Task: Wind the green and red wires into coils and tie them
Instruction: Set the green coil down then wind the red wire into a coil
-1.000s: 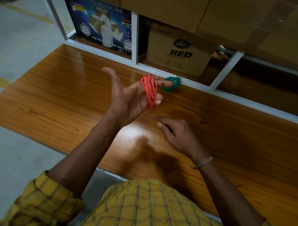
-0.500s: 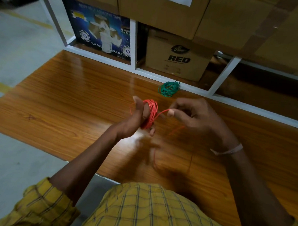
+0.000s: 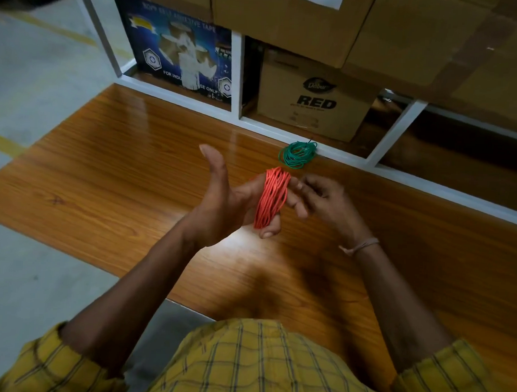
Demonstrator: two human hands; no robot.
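The red wire (image 3: 273, 196) is wound in a thick coil round the straight fingers of my left hand (image 3: 221, 206), which is raised above the table with the palm up and the thumb spread away. My right hand (image 3: 328, 202) is just right of the coil, its curled fingertips meeting at my left fingertips, where they seem to pinch the wire's end. The end itself is hard to make out. The green wire (image 3: 297, 154) lies as a small coil on the wooden table (image 3: 119, 166), near the back edge, beyond both hands.
A white rack frame (image 3: 236, 76) runs along the table's back edge. Behind it stand a cardboard box marked RED (image 3: 315, 97) and a blue tape box (image 3: 180, 53). Concrete floor lies beyond the table's left and near edges.
My right hand rose from the table, pulled a loose red strand sideways, and is now close against the coil. The loose strand is gone from view. My left hand has opened palm up again.
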